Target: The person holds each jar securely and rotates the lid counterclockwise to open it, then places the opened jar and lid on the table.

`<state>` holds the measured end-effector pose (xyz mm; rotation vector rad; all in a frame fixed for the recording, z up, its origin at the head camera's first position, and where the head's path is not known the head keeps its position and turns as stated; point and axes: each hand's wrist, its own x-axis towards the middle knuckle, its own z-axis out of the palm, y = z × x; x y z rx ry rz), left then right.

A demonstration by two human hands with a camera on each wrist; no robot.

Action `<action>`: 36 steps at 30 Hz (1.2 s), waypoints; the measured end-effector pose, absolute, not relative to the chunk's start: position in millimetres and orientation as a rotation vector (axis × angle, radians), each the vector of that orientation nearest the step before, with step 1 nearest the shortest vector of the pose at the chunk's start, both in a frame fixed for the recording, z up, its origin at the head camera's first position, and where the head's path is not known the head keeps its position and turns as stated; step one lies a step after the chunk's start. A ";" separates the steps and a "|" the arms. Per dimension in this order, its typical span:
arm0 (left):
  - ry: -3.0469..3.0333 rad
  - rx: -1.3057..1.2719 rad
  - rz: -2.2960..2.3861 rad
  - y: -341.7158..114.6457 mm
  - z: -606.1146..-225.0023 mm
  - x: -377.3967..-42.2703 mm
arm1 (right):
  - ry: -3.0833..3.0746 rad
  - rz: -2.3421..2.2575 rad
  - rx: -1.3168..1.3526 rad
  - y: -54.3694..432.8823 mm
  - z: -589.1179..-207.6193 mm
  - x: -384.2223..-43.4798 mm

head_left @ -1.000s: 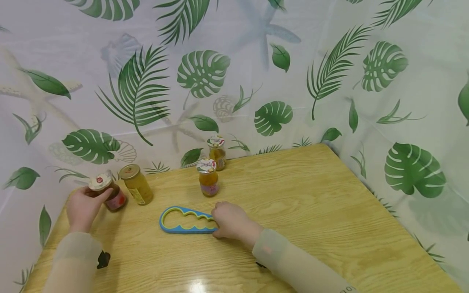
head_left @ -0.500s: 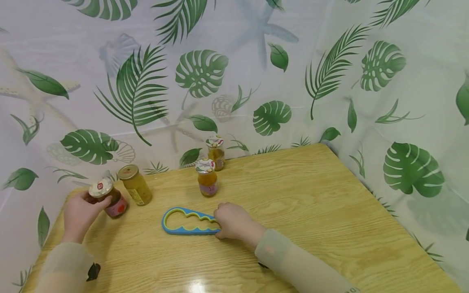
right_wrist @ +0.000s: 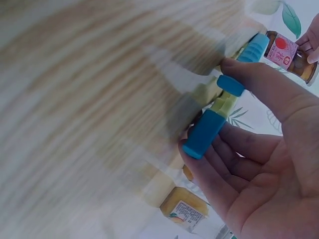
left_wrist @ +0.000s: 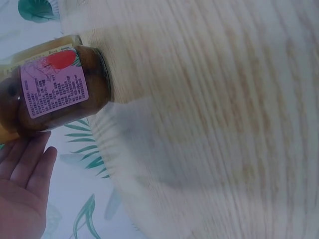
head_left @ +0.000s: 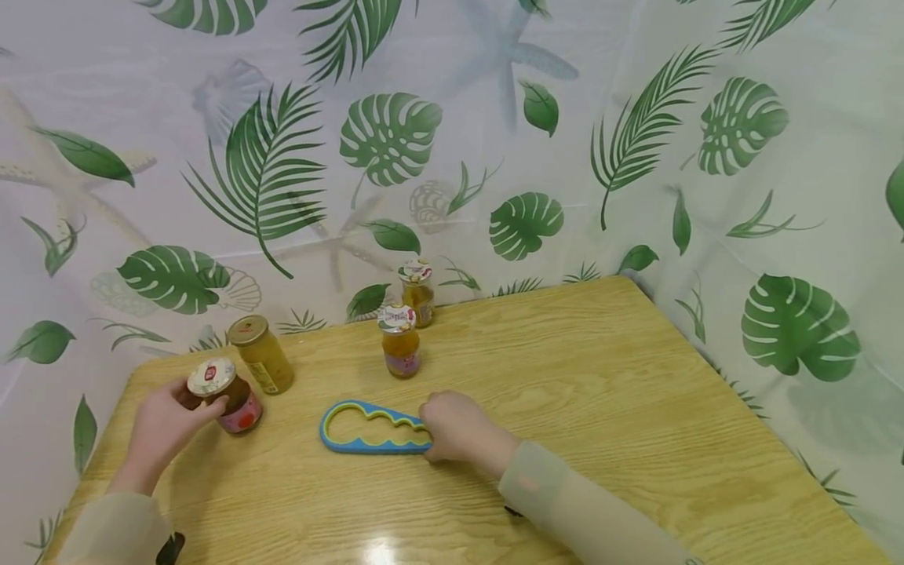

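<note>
My left hand [head_left: 158,420] grips a dark-filled glass jar [head_left: 243,412] with a whitish lid and pink label, its fingers up by the lid. In the left wrist view the jar's [left_wrist: 55,82] printed label faces the camera, with the hand's [left_wrist: 22,189] fingertips at the lid end. Whether its base touches the table cannot be told. Farther right, my right hand [head_left: 459,428] holds one end of a blue and yellow-green jar opener [head_left: 377,449], low over the tabletop. Thumb and fingers pinch the opener [right_wrist: 204,134] from opposite sides in the right wrist view.
Behind the held jar stands a yellow-filled jar [head_left: 271,365] with a gold lid. Two small orange-filled jars, one in front [head_left: 401,353] and one behind [head_left: 420,302], stand near the table's back edge. A leaf-patterned cloth [head_left: 452,157] hangs behind the wooden table [head_left: 636,408].
The left hand has brought the dark jar rightward and nearer, away from the gold-lidded jar. The right hand and the jar opener have shifted slightly to the right.
</note>
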<state>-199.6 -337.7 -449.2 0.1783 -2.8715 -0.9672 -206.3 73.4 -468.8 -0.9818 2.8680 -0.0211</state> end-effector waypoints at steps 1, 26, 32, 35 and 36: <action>-2.876 0.167 -0.983 -335.8 -449.4 -198.4 | 2.865 -0.024 -0.976 74.0 -468.0 -205.8; -2.881 0.117 -1.210 -300.7 -452.2 -190.4 | 2.857 -0.005 -0.800 76.7 -467.1 -195.1; -2.891 0.285 -1.334 -285.1 -457.0 -194.5 | 2.896 -0.062 -0.737 75.1 -467.3 -195.2; -2.868 0.375 -1.399 -278.1 -461.0 -197.2 | 2.907 -0.084 -0.714 74.4 -468.7 -194.9; -2.847 0.401 -1.429 -276.3 -462.7 -197.8 | 2.907 -0.088 -0.706 74.3 -469.4 -195.1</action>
